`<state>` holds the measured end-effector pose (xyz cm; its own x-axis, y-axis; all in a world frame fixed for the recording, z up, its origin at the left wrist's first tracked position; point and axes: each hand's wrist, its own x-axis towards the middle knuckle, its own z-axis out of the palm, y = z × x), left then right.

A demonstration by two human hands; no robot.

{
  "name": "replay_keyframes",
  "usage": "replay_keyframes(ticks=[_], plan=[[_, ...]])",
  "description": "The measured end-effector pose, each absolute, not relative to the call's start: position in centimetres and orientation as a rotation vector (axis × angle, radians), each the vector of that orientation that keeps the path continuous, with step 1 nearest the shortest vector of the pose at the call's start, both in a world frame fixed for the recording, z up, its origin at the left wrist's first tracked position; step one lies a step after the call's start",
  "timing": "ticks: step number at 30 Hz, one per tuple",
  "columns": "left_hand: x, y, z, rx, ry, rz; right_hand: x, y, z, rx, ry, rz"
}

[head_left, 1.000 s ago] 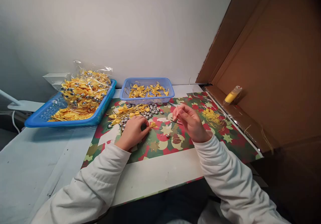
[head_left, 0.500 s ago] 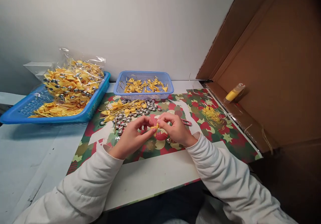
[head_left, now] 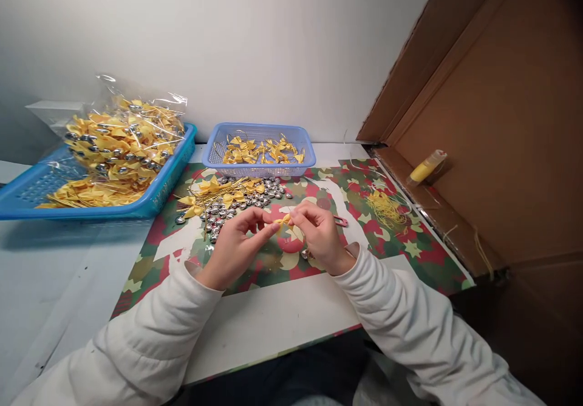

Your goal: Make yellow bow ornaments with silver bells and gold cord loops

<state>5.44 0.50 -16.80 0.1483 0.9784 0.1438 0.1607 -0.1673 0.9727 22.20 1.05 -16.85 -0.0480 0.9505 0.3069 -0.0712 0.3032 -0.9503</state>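
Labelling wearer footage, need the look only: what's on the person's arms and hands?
Both arms wear loose white or off-white long sleeves, plain, with soft creases and no visible print. The left sleeve and right sleeve end at the wrists. The left hand and right hand are bare; no glove shows.

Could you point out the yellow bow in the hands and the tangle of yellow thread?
Yellow bow [head_left: 284,219]: head view, its middle.
Tangle of yellow thread [head_left: 385,207]: head view, middle of the heap.
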Motion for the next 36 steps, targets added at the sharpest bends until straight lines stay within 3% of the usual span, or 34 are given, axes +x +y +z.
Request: replay_keyframes(ticks=[15, 36], plan=[[5.71, -0.07, -16.86, 1.386, 1.106, 1.176, 22.08, 0.42, -16.88, -0.878, -1.386, 1.245], [5.7, -0.19, -16.86, 1.529, 1.196, 1.212, 22.13, 0.33, -16.41, -0.894, -1.405, 1.213]])
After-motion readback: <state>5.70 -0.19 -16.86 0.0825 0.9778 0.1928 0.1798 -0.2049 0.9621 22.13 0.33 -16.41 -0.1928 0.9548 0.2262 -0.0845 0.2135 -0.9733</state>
